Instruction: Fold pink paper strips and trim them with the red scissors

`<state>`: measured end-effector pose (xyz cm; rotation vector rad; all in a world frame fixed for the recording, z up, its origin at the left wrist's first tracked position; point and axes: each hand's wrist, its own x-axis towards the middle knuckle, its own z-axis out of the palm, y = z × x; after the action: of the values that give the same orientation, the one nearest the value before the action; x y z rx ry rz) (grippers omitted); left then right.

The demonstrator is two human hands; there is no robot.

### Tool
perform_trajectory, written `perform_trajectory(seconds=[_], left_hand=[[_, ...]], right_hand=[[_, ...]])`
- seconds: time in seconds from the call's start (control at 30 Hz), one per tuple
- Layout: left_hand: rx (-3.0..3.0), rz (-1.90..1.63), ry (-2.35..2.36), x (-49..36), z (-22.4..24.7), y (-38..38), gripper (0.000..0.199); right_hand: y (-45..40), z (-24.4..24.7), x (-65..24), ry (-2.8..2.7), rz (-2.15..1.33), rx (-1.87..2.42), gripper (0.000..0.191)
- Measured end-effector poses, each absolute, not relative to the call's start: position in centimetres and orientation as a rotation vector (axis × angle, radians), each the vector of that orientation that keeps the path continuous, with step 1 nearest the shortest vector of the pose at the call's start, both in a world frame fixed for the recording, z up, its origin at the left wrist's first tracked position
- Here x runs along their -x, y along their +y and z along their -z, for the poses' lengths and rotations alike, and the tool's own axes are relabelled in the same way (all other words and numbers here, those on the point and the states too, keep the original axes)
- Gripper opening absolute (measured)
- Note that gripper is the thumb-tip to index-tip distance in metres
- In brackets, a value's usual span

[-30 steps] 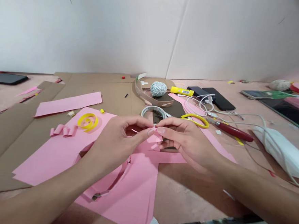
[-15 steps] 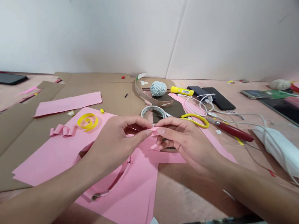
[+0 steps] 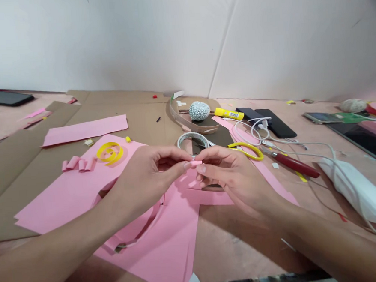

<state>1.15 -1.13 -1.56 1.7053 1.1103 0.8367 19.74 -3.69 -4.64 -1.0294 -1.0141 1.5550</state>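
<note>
Risk I log: left hand (image 3: 148, 178) and right hand (image 3: 233, 174) pinch a small pink paper strip (image 3: 196, 162) narrowly; slackened pressure could drop it.

You have one left hand (image 3: 148, 178) and one right hand (image 3: 235, 176), together pinching one small pink paper curl (image 3: 196, 162). Nearby you can count one yellow paper spiral (image 3: 110, 153), three or four joined pink paper curls (image 3: 79, 165), one tape roll (image 3: 187, 136), one pair of yellow-handled scissors (image 3: 246, 152), one yellow glue stick (image 3: 228, 113), one foil ball (image 3: 199, 111) and two black phones (image 3: 276, 123).
</note>
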Motion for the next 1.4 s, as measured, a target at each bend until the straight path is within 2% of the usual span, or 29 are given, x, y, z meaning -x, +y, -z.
perform_trajectory(seconds=[0.2, 0.67, 1.03, 1.33, 1.4], left_hand=[[-1.747, -0.862, 1.075, -1.21, 1.48, -1.1, 0.01], [-1.829, -0.857, 1.103, -1.15, 1.2, -1.44, 0.015], [-1.844, -0.862, 1.092, -1.26, 0.99, -1.49, 0.011], [-1.942, -0.91, 1.135, -1.09, 0.64, -1.61, 0.007], [-1.978, -0.869, 1.099, -1.04, 0.68, -1.52, 0.012]], right_hand=[[-3.6, 4.59, -19.79, -1.029, -1.546, 1.011, 0.015], [-3.8, 4.26, -19.51, -1.033, -1.514, 1.059, 0.022], [-3.65, 4.49, -19.74, -1.059, -1.529, 1.043, 0.018], [-3.62, 4.28, -20.03, -1.024, -1.712, 1.002, 0.029], [-3.57, 4.34, -20.13, -1.001, -1.713, 1.01, 0.028]])
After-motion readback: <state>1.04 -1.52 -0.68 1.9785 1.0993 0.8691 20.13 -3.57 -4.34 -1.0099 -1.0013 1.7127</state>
